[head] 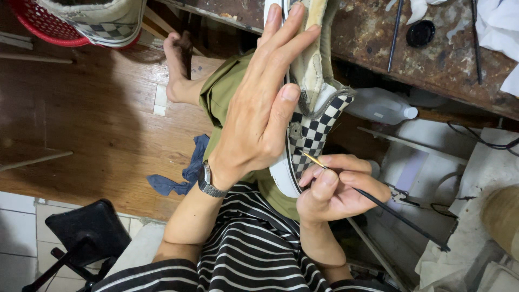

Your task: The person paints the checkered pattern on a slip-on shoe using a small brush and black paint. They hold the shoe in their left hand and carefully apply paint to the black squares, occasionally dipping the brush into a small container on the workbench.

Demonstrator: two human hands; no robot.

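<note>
From the head camera I see my left hand wrapped over the side of a checkerboard slip-on shoe, fingers spread long across its upper and thumb pressed near the elastic gusset, so the shoe stays tilted toe-down over my lap with its white sidewall turned toward me. That grip steadies the checkered panel and leaves it open to the brush. My right hand pinches a fine paintbrush like a pen, its pale tip touching the checkered cloth just above the white rubber edge, the dark handle trailing out to the right. The hand sits close under the shoe, which I judge gives fine control. A second checkered shoe lies in a red basket, well apart. A rusty workbench runs beyond, a clear plastic bottle below it.
</note>
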